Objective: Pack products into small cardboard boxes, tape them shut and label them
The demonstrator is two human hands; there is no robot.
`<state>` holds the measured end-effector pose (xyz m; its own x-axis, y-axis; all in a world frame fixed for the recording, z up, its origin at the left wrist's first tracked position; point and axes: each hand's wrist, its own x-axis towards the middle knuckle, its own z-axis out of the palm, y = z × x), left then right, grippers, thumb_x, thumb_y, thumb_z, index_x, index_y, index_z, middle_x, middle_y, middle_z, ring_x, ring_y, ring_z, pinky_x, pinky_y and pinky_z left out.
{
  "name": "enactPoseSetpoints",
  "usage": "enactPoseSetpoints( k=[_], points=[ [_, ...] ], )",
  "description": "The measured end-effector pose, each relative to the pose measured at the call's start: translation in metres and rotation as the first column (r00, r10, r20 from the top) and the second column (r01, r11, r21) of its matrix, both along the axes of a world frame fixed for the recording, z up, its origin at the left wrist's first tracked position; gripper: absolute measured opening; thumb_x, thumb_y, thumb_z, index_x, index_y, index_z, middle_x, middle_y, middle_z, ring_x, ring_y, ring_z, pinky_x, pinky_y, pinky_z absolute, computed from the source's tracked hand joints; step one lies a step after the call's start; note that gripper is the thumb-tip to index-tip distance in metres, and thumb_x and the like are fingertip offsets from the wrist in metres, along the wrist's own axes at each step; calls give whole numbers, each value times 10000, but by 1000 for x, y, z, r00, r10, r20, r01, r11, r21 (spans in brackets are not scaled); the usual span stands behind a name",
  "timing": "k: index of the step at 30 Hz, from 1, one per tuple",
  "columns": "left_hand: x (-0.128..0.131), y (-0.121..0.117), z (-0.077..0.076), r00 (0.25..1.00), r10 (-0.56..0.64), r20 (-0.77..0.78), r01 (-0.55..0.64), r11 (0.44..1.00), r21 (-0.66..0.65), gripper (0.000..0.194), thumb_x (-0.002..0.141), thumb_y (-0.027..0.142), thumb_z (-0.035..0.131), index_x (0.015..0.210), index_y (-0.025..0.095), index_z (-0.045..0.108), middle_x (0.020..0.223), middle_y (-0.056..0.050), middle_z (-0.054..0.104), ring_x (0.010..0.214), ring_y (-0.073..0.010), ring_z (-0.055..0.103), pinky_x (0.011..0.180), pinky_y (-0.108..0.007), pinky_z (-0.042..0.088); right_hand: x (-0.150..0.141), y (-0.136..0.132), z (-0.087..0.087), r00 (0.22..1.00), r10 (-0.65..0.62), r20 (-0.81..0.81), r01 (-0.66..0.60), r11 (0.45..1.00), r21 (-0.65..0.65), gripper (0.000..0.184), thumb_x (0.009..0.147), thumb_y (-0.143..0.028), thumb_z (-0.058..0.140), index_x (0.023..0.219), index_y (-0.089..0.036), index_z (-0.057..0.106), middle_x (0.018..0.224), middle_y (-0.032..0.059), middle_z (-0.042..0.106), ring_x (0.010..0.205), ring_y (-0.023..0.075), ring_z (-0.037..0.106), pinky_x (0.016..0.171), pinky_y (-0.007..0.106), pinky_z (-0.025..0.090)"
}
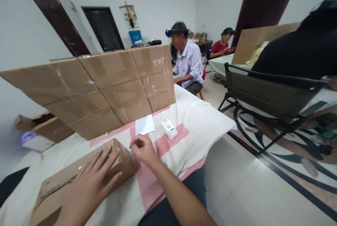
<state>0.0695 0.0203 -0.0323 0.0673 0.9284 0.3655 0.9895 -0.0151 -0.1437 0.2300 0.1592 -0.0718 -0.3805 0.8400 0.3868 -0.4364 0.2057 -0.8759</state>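
While your left hand [98, 170] lies flat, fingers spread, on the cardboard box [60, 175], your right hand [144, 152] pinches beside it, contents unclear.

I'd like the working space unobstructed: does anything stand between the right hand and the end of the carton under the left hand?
Nothing visible does. The right hand is close beside the end of the carton; I cannot tell whether they touch. The left hand lies spread on top, off that line.
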Motion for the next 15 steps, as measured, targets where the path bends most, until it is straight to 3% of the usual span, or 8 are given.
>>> enactPoseSetpoints(
  k=[3,6,15],
  points=[
    [14,-6,11,999,21,-49,-20,1000,22,611,966,552,456,1527,311,443,1614,-79,417,1447,-378,431,1043,-546,465,-2,-1,-3,989,28,143,-40,996,84,90,736,-168,585,800,-192,643,754,-30,654,617,104,565,606,211,439],
    [27,-9,20,997,33,-66,-32,999,29,599,983,538,446,1527,287,446,1597,-92,441,1427,-386,455,1040,-563,463,-6,-4,-8,964,20,264,-45,995,88,91,761,-157,585,805,-199,652,758,-39,662,607,100,561,599,204,436],
    [33,-12,27,998,57,-14,-57,998,-11,590,986,542,474,1507,265,466,1620,-86,405,1459,-388,413,1106,-579,414,-10,0,-22,939,17,343,-13,1000,-15,132,829,-177,610,872,-184,735,789,0,724,693,135,641,638,221,464]
  ],
)
